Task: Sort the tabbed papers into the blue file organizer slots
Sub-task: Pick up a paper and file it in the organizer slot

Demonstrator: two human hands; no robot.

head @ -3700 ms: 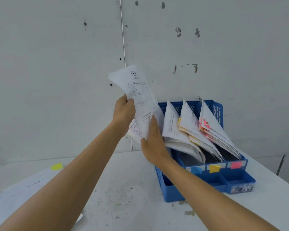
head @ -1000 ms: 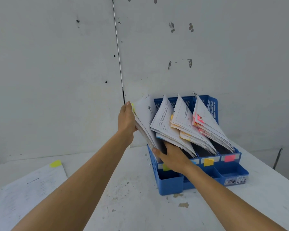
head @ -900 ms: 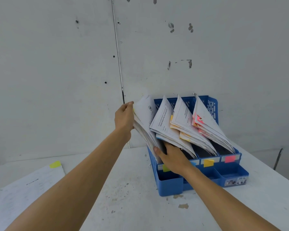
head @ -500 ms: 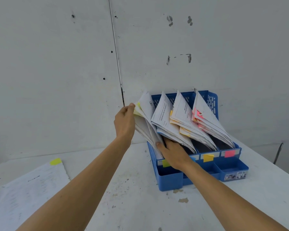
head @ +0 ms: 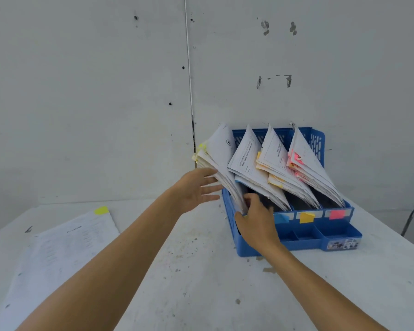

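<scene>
A single wide-angle camera worn on the person's head looks forward and down across the scuffed white tabletop [head: 213, 283] toward the marked grey wall [head: 81, 91], near enough that the bare forearms [head: 105, 271] fill the foreground and the blue plastic file organizer [head: 301, 243] stands right of centre.

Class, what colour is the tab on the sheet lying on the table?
Yellow tab, head view.

blue organizer [head: 296, 244] stood by the wall | four paper stacks [head: 249, 168] leaned left in its slots | yellow-tabbed papers [head: 65, 247] lay flat, far left
</scene>
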